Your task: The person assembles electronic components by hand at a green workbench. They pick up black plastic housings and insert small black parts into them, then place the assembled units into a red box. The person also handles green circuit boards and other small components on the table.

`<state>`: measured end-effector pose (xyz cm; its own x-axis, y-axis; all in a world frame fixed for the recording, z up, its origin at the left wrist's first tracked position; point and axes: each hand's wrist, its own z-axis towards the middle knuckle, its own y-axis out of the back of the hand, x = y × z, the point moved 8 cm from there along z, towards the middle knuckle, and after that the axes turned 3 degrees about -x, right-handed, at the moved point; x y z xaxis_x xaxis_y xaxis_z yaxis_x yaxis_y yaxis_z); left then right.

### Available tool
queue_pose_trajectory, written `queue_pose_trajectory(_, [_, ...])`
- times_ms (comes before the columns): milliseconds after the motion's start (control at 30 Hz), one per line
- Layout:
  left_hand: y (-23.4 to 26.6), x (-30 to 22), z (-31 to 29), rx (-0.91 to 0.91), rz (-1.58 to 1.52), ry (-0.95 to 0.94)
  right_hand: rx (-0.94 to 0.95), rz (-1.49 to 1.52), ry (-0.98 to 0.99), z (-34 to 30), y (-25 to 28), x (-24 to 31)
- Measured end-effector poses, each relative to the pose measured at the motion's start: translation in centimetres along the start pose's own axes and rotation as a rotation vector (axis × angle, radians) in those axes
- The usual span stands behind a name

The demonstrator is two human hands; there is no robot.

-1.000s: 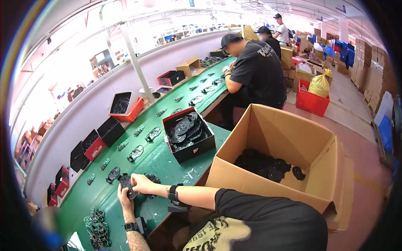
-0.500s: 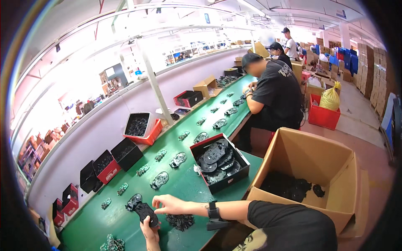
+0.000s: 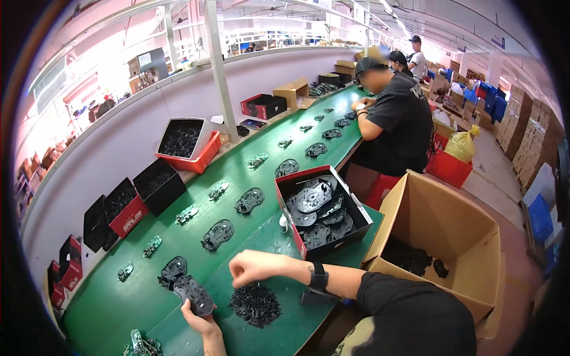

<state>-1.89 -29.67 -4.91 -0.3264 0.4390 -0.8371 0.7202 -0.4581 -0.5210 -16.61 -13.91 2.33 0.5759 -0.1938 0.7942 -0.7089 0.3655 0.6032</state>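
Observation:
My left hand (image 3: 203,325) is closed around the near end of a black plastic mouse base shell (image 3: 194,295), tilted just above the green belt. Touching or overlapping its far end is another dark shell (image 3: 173,270). My right hand (image 3: 254,268) hovers to the right of the held shell, fingers curled together as in a pinch; anything between the fingertips is hidden. Just below it, a heap of small black plastic parts (image 3: 255,305) lies on the green surface. Several more mouse base shells (image 3: 218,235) run in a row up the belt, beside a row of green circuit boards (image 3: 186,214).
An open box of shells (image 3: 316,196) stands right of the belt, a small white bottle (image 3: 283,223) beside it. A large cardboard carton (image 3: 457,237) is at my right. Boxes of small black parts (image 3: 127,204) line the left edge. A co-worker (image 3: 398,118) sits farther up.
My right hand has withdrawn from beside the held shell to above the heap, and its fingers have curled in. The left hand still holds the shell. The whole view has shifted.

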Motion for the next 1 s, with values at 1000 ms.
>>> queue_pose_trajectory(1000, [-5.5, -0.8, -3.8, 0.308, 0.380, -0.084, 0.081, 1.392, -0.402, -1.8, -3.4, -3.9])
